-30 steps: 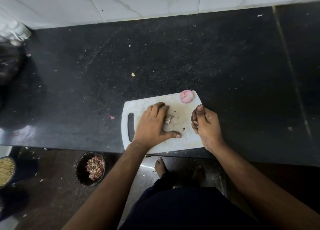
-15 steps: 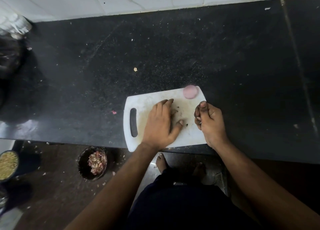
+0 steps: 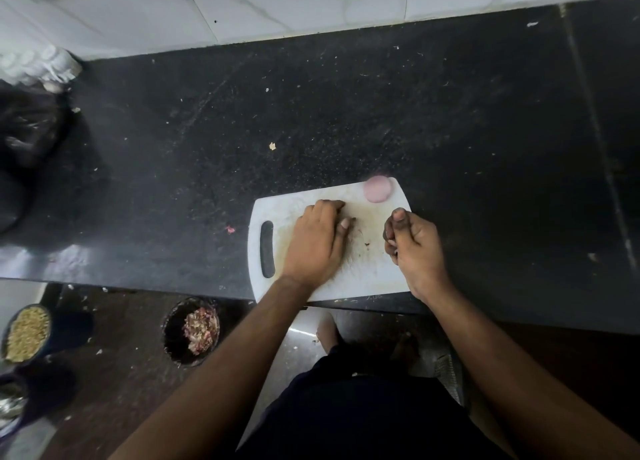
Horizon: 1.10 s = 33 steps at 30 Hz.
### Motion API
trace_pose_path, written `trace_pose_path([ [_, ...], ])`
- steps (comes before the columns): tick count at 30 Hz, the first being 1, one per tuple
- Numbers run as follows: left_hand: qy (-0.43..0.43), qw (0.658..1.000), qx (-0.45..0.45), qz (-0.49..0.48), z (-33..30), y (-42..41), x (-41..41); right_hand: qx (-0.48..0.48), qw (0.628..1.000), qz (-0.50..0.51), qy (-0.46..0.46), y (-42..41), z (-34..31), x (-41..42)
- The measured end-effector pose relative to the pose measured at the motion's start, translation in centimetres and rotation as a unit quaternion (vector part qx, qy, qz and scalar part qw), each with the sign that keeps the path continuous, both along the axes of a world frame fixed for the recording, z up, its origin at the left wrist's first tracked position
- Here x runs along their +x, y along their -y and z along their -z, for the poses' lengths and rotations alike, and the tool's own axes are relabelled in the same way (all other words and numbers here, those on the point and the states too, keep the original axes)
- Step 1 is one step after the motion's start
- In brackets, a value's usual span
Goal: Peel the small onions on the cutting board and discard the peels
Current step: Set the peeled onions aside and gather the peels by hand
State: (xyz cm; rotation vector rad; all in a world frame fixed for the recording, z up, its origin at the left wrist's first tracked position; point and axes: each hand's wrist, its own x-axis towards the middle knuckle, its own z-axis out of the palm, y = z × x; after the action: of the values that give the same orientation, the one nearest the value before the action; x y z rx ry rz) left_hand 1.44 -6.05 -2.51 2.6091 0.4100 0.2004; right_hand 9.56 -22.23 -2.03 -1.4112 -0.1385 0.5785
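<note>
With peel scraps cupped under the curled left hand (image 3: pixel 320 241) and the right hand (image 3: pixel 414 243) loosely fisted, its contents unseen, scraps could be scattered off the cutting board (image 3: pixel 367 272) onto the counter (image 3: pixel 346 113).

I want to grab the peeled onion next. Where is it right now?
The onion sits on the far right corner of the cutting board, just beyond the right hand and touching neither hand.

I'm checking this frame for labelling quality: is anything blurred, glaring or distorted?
Head view: the peeled onion is smeared by motion blur; glare patches sit on the black counter at left; wide-angle distortion bends the counter's edges; both hands and the cutting board stay fairly sharp.
</note>
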Motion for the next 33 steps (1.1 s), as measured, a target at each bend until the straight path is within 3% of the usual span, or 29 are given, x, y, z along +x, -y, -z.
trace_pose_path([
  [2, 0.006, 0.999, -0.029, 0.015, -0.6, -0.5, -0.8, -0.002, 1.000, -0.004, 0.002, 0.0, 0.0, 0.1],
  [5, -0.031, 0.989, 0.126, 0.071, -0.6, -0.8, -1.3, 0.000, 1.000, -0.005, -0.001, 0.0, 0.1, 0.1],
  [7, -0.074, 0.987, 0.135, 0.053, -0.1, -0.4, -0.9, 0.004, 1.000, -0.006, 0.000, 0.1, 0.0, 0.1],
  [9, -0.087, 0.996, 0.019, -0.018, 0.3, 0.6, -0.3, 0.008, 1.000, -0.006, -0.004, 0.1, -0.1, 0.1],
  [13, -0.010, 0.987, -0.142, -0.069, 1.3, 3.6, 0.3, 0.006, 1.000, -0.004, -0.005, -0.1, 0.0, 0.1],
  [17, 0.030, 0.947, -0.307, -0.092, 0.1, 6.8, 1.8, -0.015, 1.000, 0.000, 0.014, 0.0, 0.3, 0.2],
  [19, 0.050, 0.939, -0.320, -0.115, -0.6, 6.4, 1.9, -0.015, 1.000, 0.001, 0.005, 0.0, 0.3, 0.2],
  [22, 0.061, 0.970, -0.209, -0.106, -0.3, 3.5, 0.4, 0.004, 1.000, 0.002, -0.016, -0.1, -0.1, 0.2],
  [25, -0.008, 1.000, -0.018, 0.004, 0.2, 0.2, -1.7, 0.013, 1.000, -0.002, -0.019, 0.0, -0.1, 0.2],
  [28, -0.066, 0.963, 0.230, 0.125, 0.3, -2.7, -1.3, 0.007, 1.000, -0.010, -0.016, 0.1, -0.2, 0.2],
  [33, -0.101, 0.905, 0.331, 0.249, -0.9, -4.2, 3.5, -0.012, 0.999, -0.029, -0.009, 0.2, -0.4, 0.3],
])
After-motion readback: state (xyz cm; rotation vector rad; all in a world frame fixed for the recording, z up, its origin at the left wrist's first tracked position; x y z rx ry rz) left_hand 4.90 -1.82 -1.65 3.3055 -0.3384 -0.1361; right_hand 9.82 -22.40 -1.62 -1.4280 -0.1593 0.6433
